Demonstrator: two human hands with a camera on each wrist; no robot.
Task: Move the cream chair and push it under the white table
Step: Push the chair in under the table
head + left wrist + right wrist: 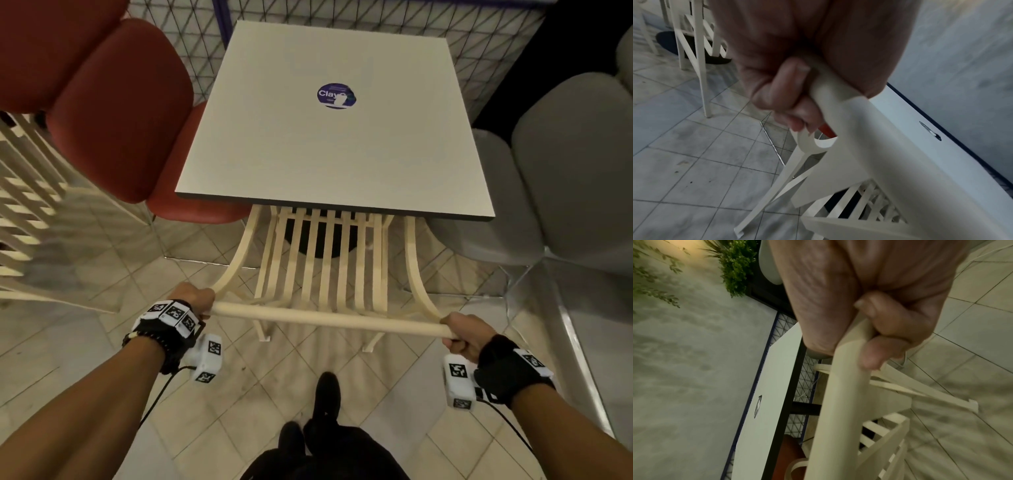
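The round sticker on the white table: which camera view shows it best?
The head view. It looks down on the white table, so the sticker appears whole, with part of its lettering readable. Both wrist views see the tabletop at a grazing angle, so the sticker is only a thin dark sliver.

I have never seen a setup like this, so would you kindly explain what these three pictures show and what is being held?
No machine here: a person wears one camera on the head and one on each wrist, and bare hands do the work. The wide picture looks down from the head; the other two look along each hand. The left grip and the right grip, as we call the hands, are both curled round the top rail of the cream chair. The chair's front is under the near edge of the white table, which bears a round blue sticker. Red chairs stand to the left, grey chairs to the right.
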